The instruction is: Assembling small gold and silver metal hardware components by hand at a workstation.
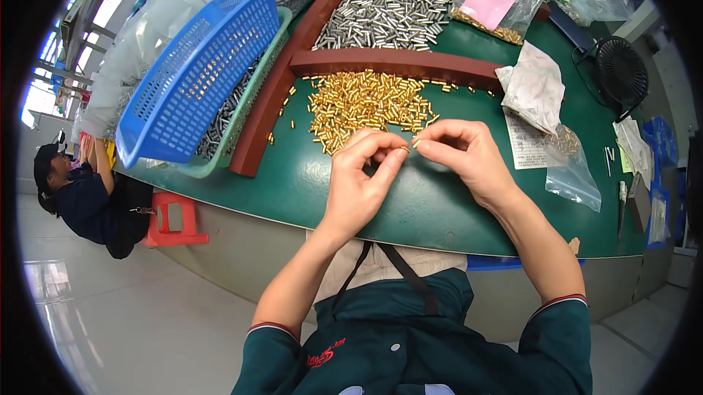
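My left hand (364,175) is closed in a pinch, with a small brass-coloured cylinder (404,149) showing at the thumb and fingertip. Close beside it, my right hand (472,157) also pinches a small brass-coloured piece (416,142), mostly hidden by the fingertips. The two pinches nearly meet, a narrow gap between them. Just beyond my hands a loose pile of short brass-coloured cylinders (362,106) lies on the green tabletop (454,212). A brown bar (395,62) parts that pile from a heap of silver metal pins (384,20) farther back.
At the left a blue slotted basket (194,80) leans over a green basket (274,40) of dark metal parts. Plastic bags, a crumpled white cloth (538,87), a printed sheet (521,142) and a black fan (621,73) lie to the right. Another person (88,197) is at far left near a red stool (176,219).
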The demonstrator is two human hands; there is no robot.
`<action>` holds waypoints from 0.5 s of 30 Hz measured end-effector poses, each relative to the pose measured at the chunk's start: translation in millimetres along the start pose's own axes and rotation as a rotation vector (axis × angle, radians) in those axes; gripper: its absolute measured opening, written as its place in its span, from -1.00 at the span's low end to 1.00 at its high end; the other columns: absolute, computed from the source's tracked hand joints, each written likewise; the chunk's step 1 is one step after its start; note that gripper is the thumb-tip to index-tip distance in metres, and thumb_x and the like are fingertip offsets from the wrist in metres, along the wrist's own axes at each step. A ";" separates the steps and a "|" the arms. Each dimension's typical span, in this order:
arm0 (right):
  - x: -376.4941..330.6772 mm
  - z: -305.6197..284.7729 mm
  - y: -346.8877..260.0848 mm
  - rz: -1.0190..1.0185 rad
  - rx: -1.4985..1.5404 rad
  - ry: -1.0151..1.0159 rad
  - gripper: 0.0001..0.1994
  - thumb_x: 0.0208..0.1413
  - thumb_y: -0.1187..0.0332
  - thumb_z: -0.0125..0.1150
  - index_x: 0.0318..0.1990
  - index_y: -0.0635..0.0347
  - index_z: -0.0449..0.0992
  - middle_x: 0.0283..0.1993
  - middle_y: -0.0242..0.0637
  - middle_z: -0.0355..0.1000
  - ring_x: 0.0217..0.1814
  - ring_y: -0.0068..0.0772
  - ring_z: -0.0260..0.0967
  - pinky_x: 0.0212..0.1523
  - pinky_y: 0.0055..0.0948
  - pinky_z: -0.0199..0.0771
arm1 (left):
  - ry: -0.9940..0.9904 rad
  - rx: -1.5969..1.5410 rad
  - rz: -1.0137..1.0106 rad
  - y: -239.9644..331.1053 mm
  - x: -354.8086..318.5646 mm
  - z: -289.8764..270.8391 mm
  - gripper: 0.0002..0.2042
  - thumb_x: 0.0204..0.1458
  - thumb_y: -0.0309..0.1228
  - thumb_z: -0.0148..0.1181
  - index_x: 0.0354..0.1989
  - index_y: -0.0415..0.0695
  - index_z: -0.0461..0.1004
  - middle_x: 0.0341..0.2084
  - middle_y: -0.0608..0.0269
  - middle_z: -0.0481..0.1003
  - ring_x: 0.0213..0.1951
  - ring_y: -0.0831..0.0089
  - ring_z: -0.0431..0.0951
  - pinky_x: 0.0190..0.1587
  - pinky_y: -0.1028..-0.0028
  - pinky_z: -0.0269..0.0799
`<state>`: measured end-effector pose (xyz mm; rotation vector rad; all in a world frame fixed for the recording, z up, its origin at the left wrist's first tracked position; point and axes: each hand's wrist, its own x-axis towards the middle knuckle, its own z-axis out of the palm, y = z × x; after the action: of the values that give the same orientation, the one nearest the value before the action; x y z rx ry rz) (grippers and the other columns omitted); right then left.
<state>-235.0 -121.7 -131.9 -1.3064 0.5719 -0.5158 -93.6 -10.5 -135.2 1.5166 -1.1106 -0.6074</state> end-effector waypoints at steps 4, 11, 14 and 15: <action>0.9 -15.3 5.7 0.261 0.646 -0.176 -0.77 0.04 0.30 0.28 -0.23 0.27 0.51 -0.35 -0.40 0.37 -0.25 -0.51 0.26 -0.13 -0.45 0.30 | -0.252 -0.968 -0.475 3.4 1.8 -4.4 -0.86 0.21 -0.35 0.04 -0.27 -0.17 0.38 -0.52 0.37 0.32 -0.45 0.63 0.25 -0.44 0.65 0.15; 3.8 -15.3 10.8 0.386 0.849 -0.200 -0.76 0.07 0.31 0.25 -0.18 0.28 0.49 -0.37 -0.40 0.39 -0.26 -0.53 0.32 -0.10 -0.43 0.33 | -0.352 -1.386 -0.706 -5.2 8.8 -1.4 -0.82 0.24 -0.31 -0.02 -0.28 -0.17 0.34 -0.55 0.37 0.23 -0.49 0.62 0.17 -0.49 0.62 0.14; 5.0 -16.3 10.3 0.395 0.838 -0.200 -0.76 0.06 0.29 0.25 -0.20 0.26 0.49 -0.38 -0.41 0.37 -0.24 -0.50 0.30 -0.04 -0.40 0.31 | -0.316 -1.392 -0.737 -4.6 9.0 0.3 -0.81 0.25 -0.30 -0.03 -0.28 -0.18 0.33 -0.56 0.37 0.22 -0.49 0.62 0.17 -0.50 0.63 0.14; 4.9 -16.3 10.1 0.401 0.829 -0.196 -0.77 0.05 0.29 0.26 -0.22 0.24 0.48 -0.38 -0.41 0.34 -0.22 -0.47 0.28 0.02 -0.37 0.30 | -0.321 -1.417 -0.747 -4.3 9.3 0.5 -0.83 0.23 -0.32 -0.02 -0.27 -0.18 0.33 -0.56 0.37 0.22 -0.50 0.61 0.17 -0.51 0.63 0.14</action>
<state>-241.6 -135.0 -144.9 -0.4266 0.3732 -0.2352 -88.7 -19.1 -137.7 0.4819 -0.0557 -1.7125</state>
